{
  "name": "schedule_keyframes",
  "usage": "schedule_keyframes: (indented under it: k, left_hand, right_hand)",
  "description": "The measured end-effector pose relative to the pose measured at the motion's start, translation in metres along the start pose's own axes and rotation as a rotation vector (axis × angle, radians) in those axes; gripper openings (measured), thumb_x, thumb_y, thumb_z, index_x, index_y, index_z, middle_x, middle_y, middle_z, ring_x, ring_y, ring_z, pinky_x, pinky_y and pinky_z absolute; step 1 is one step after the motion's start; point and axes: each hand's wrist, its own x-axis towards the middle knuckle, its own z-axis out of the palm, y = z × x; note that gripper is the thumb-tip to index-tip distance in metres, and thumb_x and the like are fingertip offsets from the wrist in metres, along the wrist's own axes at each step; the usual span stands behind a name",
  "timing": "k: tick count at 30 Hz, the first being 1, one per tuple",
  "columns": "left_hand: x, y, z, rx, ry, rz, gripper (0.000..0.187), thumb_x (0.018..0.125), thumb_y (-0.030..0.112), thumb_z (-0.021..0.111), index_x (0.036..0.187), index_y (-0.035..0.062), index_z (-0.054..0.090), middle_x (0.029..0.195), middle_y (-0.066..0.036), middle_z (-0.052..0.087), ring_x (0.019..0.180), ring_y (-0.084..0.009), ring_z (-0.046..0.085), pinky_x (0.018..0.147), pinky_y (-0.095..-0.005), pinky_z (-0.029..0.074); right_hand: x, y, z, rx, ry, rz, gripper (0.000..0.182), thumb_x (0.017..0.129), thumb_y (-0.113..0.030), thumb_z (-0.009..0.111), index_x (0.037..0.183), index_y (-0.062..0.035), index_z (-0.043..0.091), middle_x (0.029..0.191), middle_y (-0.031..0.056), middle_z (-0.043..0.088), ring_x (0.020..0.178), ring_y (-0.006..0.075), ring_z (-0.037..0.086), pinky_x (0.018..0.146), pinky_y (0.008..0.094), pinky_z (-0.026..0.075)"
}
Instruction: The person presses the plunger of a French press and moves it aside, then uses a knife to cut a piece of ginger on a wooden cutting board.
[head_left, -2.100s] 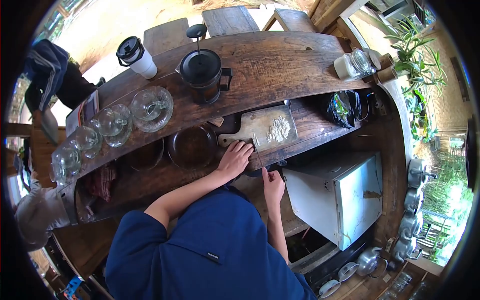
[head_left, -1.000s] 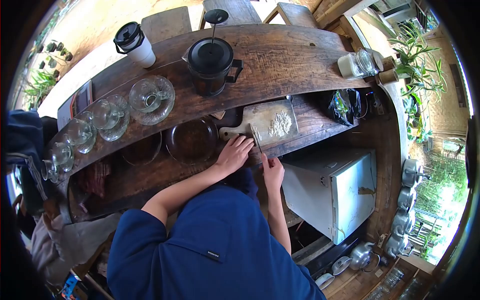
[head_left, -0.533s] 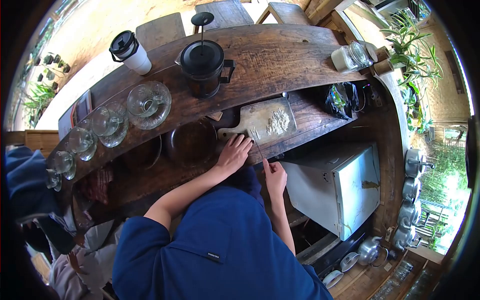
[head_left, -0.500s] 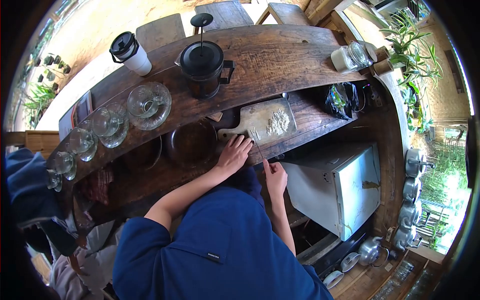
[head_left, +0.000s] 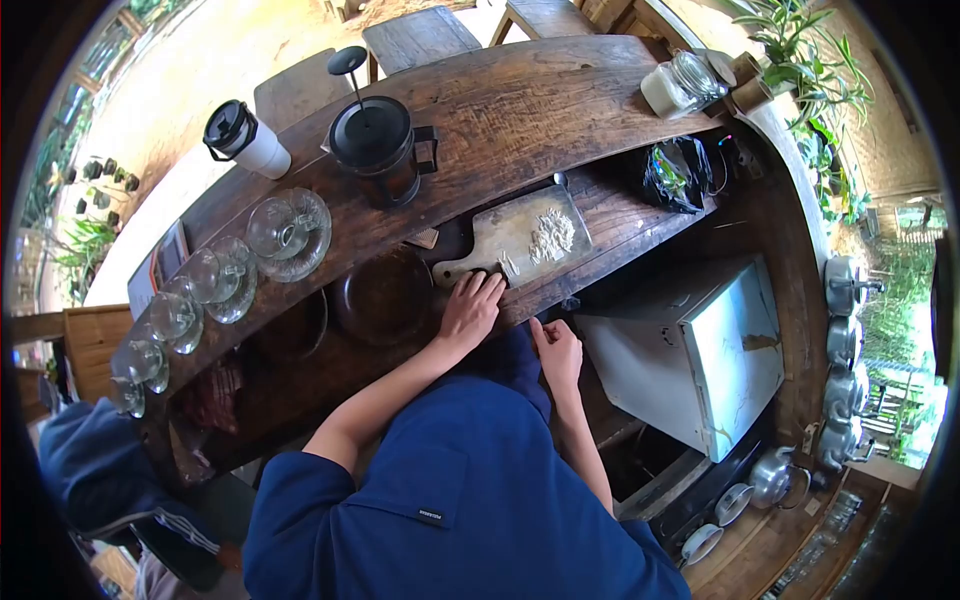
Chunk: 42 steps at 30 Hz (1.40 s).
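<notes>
A wooden cutting board (head_left: 493,232) with a short handle lies on the lower shelf of the counter. Chopped pale pieces (head_left: 552,236) are heaped on its right side, and a few pale strips (head_left: 508,265) lie near its front edge. My left hand (head_left: 472,312) rests at that edge beside the handle, its fingers bent down next to the strips; what is under the fingertips is hidden. Just off the shelf edge, my right hand (head_left: 560,352) is closed, with the thumb along the top. The knife in it hardly shows from this angle.
Along the upper counter stand a French press (head_left: 372,145), a white tumbler (head_left: 258,150), several glass cups on saucers (head_left: 290,235) and a glass jar (head_left: 680,88). A round dark tray (head_left: 385,295) lies left of the board. A white box-shaped cabinet (head_left: 690,350) stands at right; another person is at lower left.
My right hand has drawn slightly back and to the right, and the thin blade that reached the board no longer shows there. My left hand stays at the board. The view has shifted a little.
</notes>
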Motion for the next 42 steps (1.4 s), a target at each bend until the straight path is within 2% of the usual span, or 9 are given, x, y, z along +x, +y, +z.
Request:
schedule_keyframes:
  k: [5, 7, 9, 11, 14, 30, 32, 39, 42]
  left_hand:
    - [0.0, 0.001, -0.003, -0.027, 0.007, -0.012, 0.04, 0.094, 0.015, 0.066, 0.132, 0.0031, 0.069, 0.142, -0.007, 0.062, 0.134, -0.028, 0.054, 0.119, -0.047, 0.04]
    - [0.0, -0.001, 0.0, -0.023, 0.008, 0.009, 0.041, 0.094, 0.015, 0.066, 0.133, 0.0028, 0.069, 0.142, -0.007, 0.063, 0.134, -0.028, 0.055, 0.118, -0.0475, 0.041]
    - [-0.001, -0.002, 0.002, -0.018, 0.044, 0.007, 0.039, 0.094, 0.014, 0.066, 0.131, 0.0027, 0.069, 0.14, -0.008, 0.065, 0.133, -0.0283, 0.056, 0.117, -0.048, 0.042]
    - [0.0, 0.0, 0.003, -0.017, 0.046, 0.014, 0.038, 0.094, 0.014, 0.066, 0.13, 0.0025, 0.07, 0.138, -0.008, 0.066, 0.132, -0.0286, 0.057, 0.117, -0.048, 0.043]
    - [0.002, -0.002, -0.001, -0.01, 0.058, 0.029, 0.036, 0.093, 0.013, 0.067, 0.127, 0.002, 0.071, 0.136, -0.009, 0.067, 0.131, -0.0289, 0.058, 0.116, -0.048, 0.043]
    - [0.006, 0.001, -0.003, -0.004, 0.111, 0.056, 0.031, 0.091, 0.01, 0.069, 0.121, 0.0015, 0.072, 0.128, -0.009, 0.07, 0.124, -0.0284, 0.062, 0.113, -0.0476, 0.045]
    - [0.005, 0.0, -0.004, -0.002, 0.11, 0.056, 0.031, 0.091, 0.011, 0.069, 0.121, 0.0016, 0.072, 0.129, -0.009, 0.07, 0.125, -0.0284, 0.062, 0.114, -0.0478, 0.045]
    - [0.001, 0.003, -0.001, 0.036, 0.087, 0.031, 0.034, 0.091, 0.012, 0.069, 0.123, 0.0022, 0.071, 0.134, -0.008, 0.068, 0.13, -0.028, 0.059, 0.115, -0.0491, 0.044]
    - [0.001, 0.003, -0.001, 0.051, 0.093, 0.033, 0.035, 0.092, 0.013, 0.068, 0.125, 0.0021, 0.071, 0.134, -0.008, 0.067, 0.131, -0.0288, 0.058, 0.115, -0.0497, 0.043]
  right_hand:
    - [-0.002, -0.001, -0.001, 0.027, 0.015, -0.021, 0.047, 0.097, -0.048, 0.079, 0.086, -0.0033, 0.072, 0.07, 0.0088, 0.075, 0.068, 0.027, 0.075, 0.068, 0.0384, 0.057]
    - [0.0, 0.002, 0.002, 0.058, 0.033, -0.064, 0.046, 0.098, -0.041, 0.082, 0.085, 0.0009, 0.069, 0.069, 0.0107, 0.073, 0.061, 0.0205, 0.071, 0.063, 0.0352, 0.053]
    - [0.008, 0.003, 0.009, 0.033, 0.059, -0.069, 0.047, 0.097, -0.043, 0.081, 0.085, 0.0008, 0.07, 0.069, 0.0112, 0.074, 0.063, 0.0226, 0.072, 0.064, 0.0361, 0.054]
    - [0.017, 0.002, 0.014, 0.011, 0.031, -0.071, 0.049, 0.095, -0.05, 0.08, 0.086, -0.0015, 0.073, 0.073, 0.0137, 0.075, 0.07, 0.0345, 0.075, 0.068, 0.0429, 0.057]
    - [0.02, -0.005, 0.012, 0.018, 0.079, -0.1, 0.05, 0.094, -0.051, 0.08, 0.086, -0.0018, 0.073, 0.074, 0.0142, 0.075, 0.072, 0.0371, 0.075, 0.068, 0.045, 0.057]
    - [0.015, -0.008, 0.013, -0.038, 0.067, -0.045, 0.049, 0.095, -0.051, 0.08, 0.091, -0.0023, 0.074, 0.078, 0.0139, 0.076, 0.074, 0.0345, 0.076, 0.069, 0.0418, 0.058]
    - [0.018, -0.011, 0.012, -0.008, 0.085, -0.066, 0.052, 0.094, -0.055, 0.078, 0.089, -0.0039, 0.073, 0.076, 0.0151, 0.075, 0.077, 0.0391, 0.076, 0.07, 0.048, 0.059]
    - [0.001, -0.004, 0.001, -0.009, 0.026, -0.021, 0.051, 0.094, -0.055, 0.078, 0.088, -0.0049, 0.073, 0.074, 0.0145, 0.075, 0.075, 0.0384, 0.076, 0.069, 0.0475, 0.059]
    - [-0.001, -0.002, 0.004, -0.057, 0.05, -0.021, 0.05, 0.094, -0.052, 0.08, 0.088, -0.0033, 0.073, 0.075, 0.0124, 0.075, 0.072, 0.0339, 0.075, 0.068, 0.0424, 0.058]
